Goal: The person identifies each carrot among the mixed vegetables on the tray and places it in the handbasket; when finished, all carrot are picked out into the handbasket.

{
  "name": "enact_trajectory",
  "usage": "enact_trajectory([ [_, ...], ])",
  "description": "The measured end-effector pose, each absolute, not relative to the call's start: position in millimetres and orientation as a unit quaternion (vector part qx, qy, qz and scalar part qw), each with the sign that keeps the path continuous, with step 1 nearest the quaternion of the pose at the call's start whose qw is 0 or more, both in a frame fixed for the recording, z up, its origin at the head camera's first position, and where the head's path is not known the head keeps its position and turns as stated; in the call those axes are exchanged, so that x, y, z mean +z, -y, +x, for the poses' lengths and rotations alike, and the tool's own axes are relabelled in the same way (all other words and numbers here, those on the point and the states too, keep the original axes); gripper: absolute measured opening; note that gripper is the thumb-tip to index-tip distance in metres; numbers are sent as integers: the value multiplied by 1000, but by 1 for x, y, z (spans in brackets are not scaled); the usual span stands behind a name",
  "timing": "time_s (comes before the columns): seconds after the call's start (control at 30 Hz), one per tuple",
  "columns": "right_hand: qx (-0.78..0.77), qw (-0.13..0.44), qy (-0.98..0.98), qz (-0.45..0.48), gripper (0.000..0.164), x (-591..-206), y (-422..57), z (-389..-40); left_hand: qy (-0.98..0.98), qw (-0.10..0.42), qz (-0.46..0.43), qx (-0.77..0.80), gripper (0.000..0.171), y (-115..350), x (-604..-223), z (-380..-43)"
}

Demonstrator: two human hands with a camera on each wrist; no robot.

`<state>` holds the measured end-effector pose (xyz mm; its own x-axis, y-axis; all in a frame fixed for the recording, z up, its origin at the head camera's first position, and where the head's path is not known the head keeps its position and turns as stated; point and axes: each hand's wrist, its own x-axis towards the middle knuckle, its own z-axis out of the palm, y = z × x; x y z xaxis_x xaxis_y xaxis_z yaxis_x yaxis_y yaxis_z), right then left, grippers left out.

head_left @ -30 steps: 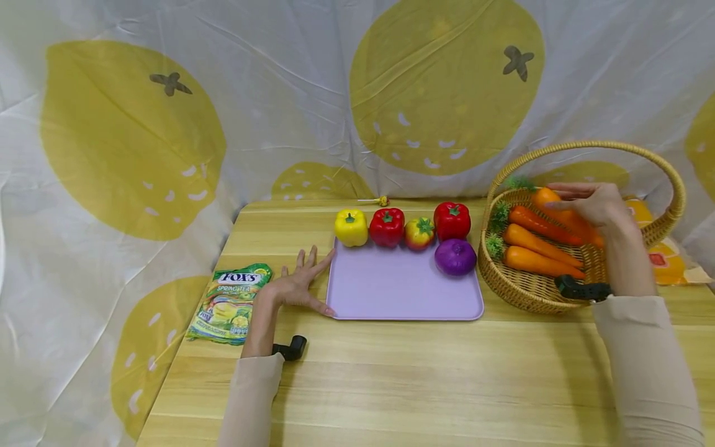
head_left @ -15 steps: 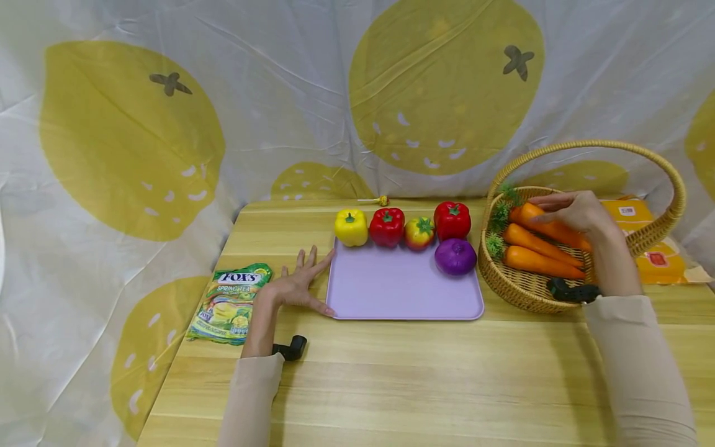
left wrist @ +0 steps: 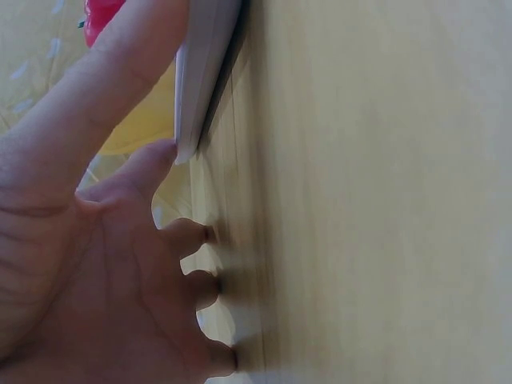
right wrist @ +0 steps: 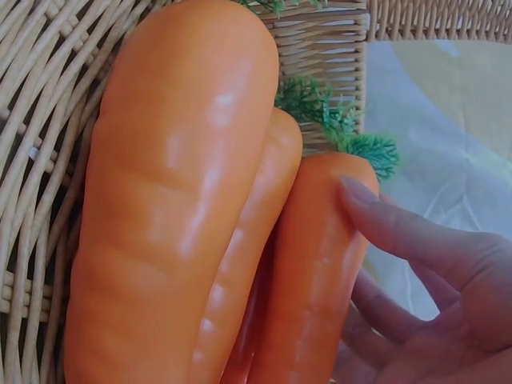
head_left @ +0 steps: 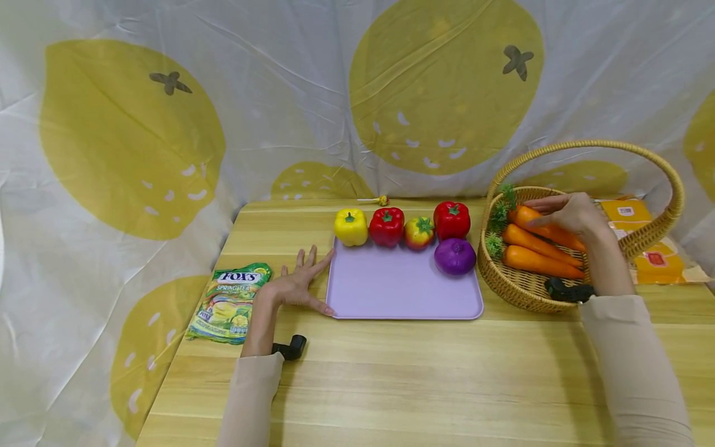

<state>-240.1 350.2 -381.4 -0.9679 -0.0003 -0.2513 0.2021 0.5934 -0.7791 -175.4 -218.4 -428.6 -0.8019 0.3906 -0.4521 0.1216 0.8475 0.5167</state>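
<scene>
Since the earlier frames the right hand [head_left: 570, 214] has come down from above the basket [head_left: 519, 292], and the carrot [head_left: 544, 226] in its fingers has sunk with it to rest against the other two carrots [head_left: 536, 253]; the left hand [head_left: 298, 284] has not moved. The right hand's fingers curl over the rearmost carrot, a fingertip [right wrist: 360, 192] pressing its side just below the green top, so it holds the carrot inside the basket. The left hand lies flat with fingers spread on the table [head_left: 391, 379], thumb and forefinger touching the left edge of the purple tray [head_left: 399, 292]. As a judgement, the work looks partly done: three carrots lie in the basket, the last not yet released, while the four peppers [head_left: 401, 226] and the purple onion [head_left: 455, 256] stand along the tray's far edge, untouched. The held carrot lies nearly level, its long axis running left to right across the basket, leafy end pointing left toward the tray and the tapered tip pointing right, hidden under the hand.
</scene>
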Motion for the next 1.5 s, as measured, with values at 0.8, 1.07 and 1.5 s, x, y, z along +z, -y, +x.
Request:
enact_trajectory([
  [0.8, -435, 122, -891, 44, 54, -386, -349, -241, -918, 283, 141, 238, 135, 218, -428, -176],
  [1.07, -410, 125, -903, 37, 60, -386, -348, -241, -919, 283, 140, 237, 135, 218, -429, -176],
  [1.5, -391, 138, -910, 18, 39, -392, -343, -243, -918, 282, 140, 241, 135, 218, -429, -175],
])
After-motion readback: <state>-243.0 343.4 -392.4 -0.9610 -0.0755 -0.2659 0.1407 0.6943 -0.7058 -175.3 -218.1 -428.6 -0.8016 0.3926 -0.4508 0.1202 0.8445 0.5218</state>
